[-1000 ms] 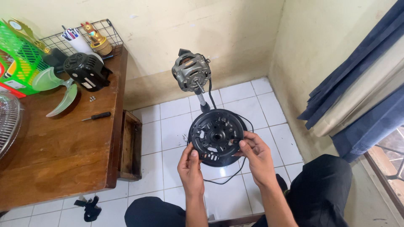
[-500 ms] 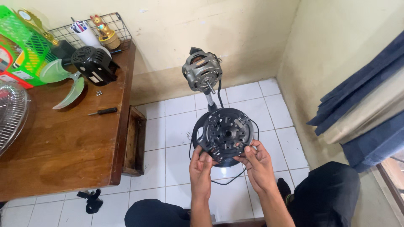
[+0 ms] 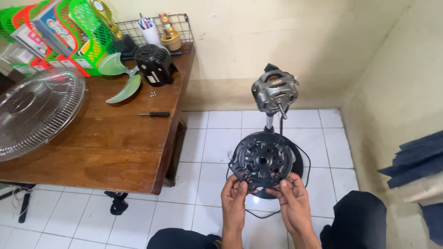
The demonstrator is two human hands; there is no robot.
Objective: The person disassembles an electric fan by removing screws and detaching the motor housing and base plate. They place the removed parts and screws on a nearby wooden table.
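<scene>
both hands (image 3: 265,200) gripping black plastic disc (image 3: 262,160), nr fan motor (image 3: 274,91)

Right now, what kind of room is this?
Probably a corner of a home used for fixing a fan: a bare fan motor on its stand, a wooden table with a screwdriver, white floor tiles.

You hold a round black plastic fan motor cover plate (image 3: 262,161) by its lower edge, your left hand (image 3: 234,199) and your right hand (image 3: 292,201) pinching it from below. Behind it stands the bare grey metal fan motor (image 3: 274,92) on its pole. On the brown wooden table (image 3: 101,147) lie a black-handled screwdriver (image 3: 155,114), a translucent green fan blade (image 3: 120,77), a black motor housing (image 3: 155,63) and a round wire fan grille (image 3: 36,109).
</scene>
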